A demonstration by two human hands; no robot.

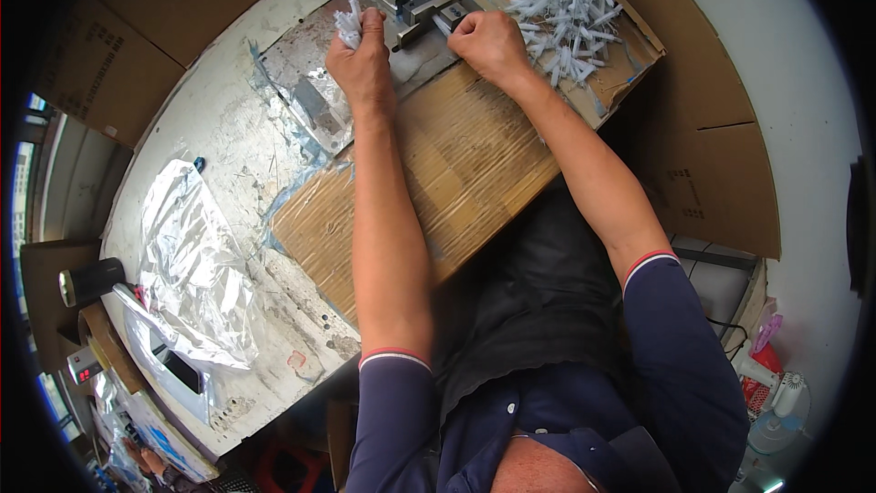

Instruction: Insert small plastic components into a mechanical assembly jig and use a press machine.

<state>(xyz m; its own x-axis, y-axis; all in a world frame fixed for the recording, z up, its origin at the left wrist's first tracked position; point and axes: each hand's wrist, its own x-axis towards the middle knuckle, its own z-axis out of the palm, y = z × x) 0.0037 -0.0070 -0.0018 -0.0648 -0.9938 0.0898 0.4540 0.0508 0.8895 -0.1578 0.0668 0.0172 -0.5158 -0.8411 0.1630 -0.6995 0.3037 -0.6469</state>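
- The left hand [361,59] is closed around a bundle of slender, translucent white plastic pieces [349,26], whose ends stick up past the thumb.
- The right hand [494,46] has its fingers curled inward in a pinch, at the end of a blocky steel fixture [425,2]; whether a piece sits between the fingertips I cannot tell.
- The fixture has smooth, square-edged faces and stands on a flat, stained metal plate [297,64].
- Just beyond the right hand, a loose, spiky heap of similar plastic pieces [568,14] lies on brown cardboard.
- Nearer the body, a ribbed corrugated cardboard sheet [456,160], glossy in places, extends beneath both forearms.
- To the left, a crinkled, shiny clear plastic bag [192,260] lies on the scuffed white tabletop [224,160].
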